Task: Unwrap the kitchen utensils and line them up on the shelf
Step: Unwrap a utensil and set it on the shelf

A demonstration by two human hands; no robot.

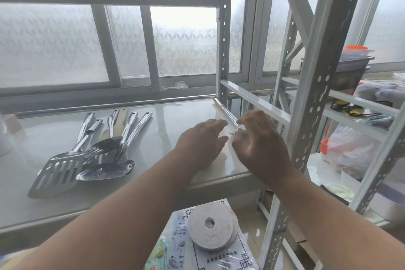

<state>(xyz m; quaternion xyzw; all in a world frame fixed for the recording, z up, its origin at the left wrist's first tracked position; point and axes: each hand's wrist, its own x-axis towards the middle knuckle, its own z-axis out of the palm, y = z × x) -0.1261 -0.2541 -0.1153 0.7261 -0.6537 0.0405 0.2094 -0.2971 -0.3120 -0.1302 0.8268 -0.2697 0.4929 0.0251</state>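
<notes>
Left hand [202, 138]: my grip is loose, fingers straight, holding nothing, palm low over the shelf [166, 120] | Right hand [260, 138]: fingers spread and slack, nothing held, just beside the wrapped utensil [228, 114] lying at the shelf's right edge | Unwrapped utensils [92, 149]: spatulas and spoons lying together, left on shelf.

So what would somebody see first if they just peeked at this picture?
Probably the two hands in the middle: the left hand and right hand meet over a long utensil near the shelf's right edge. Next, the pile of shiny spatulas and spoons lying on the left.
</notes>
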